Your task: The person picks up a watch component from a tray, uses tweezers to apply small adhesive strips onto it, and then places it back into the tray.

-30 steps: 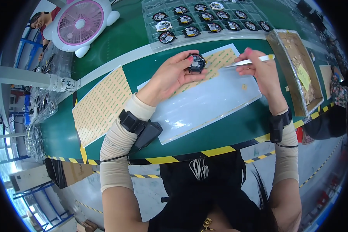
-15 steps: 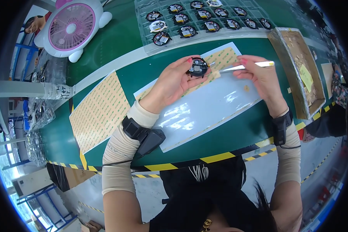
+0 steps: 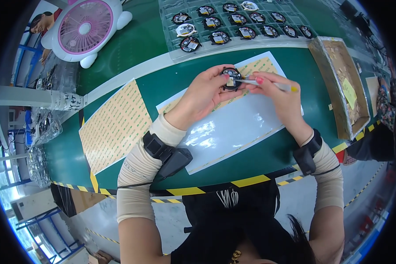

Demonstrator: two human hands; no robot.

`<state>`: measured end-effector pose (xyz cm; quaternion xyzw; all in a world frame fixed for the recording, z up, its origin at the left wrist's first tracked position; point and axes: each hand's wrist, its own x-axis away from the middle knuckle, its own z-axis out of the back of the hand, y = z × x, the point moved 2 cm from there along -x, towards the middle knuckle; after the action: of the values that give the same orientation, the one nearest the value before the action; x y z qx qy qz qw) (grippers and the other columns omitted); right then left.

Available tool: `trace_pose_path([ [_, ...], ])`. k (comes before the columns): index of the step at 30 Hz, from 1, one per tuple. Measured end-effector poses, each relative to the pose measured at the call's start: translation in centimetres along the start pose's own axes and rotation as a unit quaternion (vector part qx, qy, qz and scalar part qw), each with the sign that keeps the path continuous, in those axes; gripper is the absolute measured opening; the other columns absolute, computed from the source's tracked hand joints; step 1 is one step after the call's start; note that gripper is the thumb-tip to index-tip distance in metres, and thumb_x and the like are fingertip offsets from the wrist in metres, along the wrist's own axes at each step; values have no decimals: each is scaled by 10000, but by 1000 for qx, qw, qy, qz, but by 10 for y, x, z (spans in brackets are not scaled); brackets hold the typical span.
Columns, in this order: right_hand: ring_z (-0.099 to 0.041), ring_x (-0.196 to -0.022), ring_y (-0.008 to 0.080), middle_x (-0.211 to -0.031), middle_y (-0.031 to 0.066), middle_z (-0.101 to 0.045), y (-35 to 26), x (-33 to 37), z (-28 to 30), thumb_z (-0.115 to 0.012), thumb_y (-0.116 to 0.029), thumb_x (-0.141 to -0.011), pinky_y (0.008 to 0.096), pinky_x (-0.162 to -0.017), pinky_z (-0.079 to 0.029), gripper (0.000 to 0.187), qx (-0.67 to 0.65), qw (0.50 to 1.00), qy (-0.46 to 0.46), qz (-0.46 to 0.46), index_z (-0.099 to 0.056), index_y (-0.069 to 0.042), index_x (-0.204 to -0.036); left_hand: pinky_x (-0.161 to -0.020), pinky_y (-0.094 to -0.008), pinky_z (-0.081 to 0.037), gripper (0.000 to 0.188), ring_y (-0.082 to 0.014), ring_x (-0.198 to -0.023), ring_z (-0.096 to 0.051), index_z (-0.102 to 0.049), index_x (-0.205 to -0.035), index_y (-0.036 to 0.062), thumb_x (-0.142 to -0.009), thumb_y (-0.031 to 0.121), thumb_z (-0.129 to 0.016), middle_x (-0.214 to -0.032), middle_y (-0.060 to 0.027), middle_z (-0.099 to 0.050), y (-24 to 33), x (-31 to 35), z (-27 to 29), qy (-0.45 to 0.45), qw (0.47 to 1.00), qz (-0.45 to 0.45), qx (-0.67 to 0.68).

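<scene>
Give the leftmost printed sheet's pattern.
The printed sheet is tan with rows of green marks; head view.

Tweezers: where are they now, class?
The tweezers are in the right hand, right of centre in the head view, tips at the round black part in the left hand.

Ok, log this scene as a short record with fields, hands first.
Left hand: holding round black module
Right hand: holding white tweezers, tip at the module
Left sheet: tan, green-marked, flat on green table
Sheet below hands: white, tan strip along far side
Tray: clear, holding rows of round modules
Box: open, at right, yellow note inside
Fan: pink and white
</scene>
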<state>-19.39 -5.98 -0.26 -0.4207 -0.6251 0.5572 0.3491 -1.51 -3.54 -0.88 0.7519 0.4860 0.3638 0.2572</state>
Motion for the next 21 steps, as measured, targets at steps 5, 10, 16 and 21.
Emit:
trace_pose_path([
  [5, -621, -863, 240, -969, 156, -626, -15, 11, -5, -565, 54, -792, 276, -752, -490, 169, 275, 919, -74, 272, -626, 43, -949, -809, -369, -537, 306, -307, -907, -608, -377, -1177, -66, -874, -45, -347, -1039, -182, -516, -3, -7, -2, 25, 999, -16, -19],
  [10, -612, -859, 243, -946, 156, -629, -26, 11, -12, -584, 77, -760, 289, -756, -484, 197, 273, 907, -76, 312, -626, 23, -945, -702, -330, -560, 314, -238, -787, -626, -391, -1177, -46, -864, -22, -376, -973, -156, -544, 3, -4, 0, 64, 997, -28, -32],
  [16, -596, -877, 245, -959, 165, -611, -27, 22, -5, -516, 119, -782, 302, -752, -503, 162, 342, 852, -6, 395, -600, 63, -908, -423, -225, -356, 344, -102, -558, -471, -424, -1183, 4, -839, -11, -404, -813, -96, -532, 15, 6, 15, 109, 990, -72, -55],
  [21, -584, -876, 221, -1017, 170, -566, -11, 30, -11, -473, 87, -843, 301, -756, -524, 149, 251, 911, -39, 324, -570, 78, -954, -406, -217, -327, 373, -91, -530, -429, -401, -1206, 14, -834, -14, -409, -817, -101, -543, 65, 75, 41, 158, 972, -172, -27],
])
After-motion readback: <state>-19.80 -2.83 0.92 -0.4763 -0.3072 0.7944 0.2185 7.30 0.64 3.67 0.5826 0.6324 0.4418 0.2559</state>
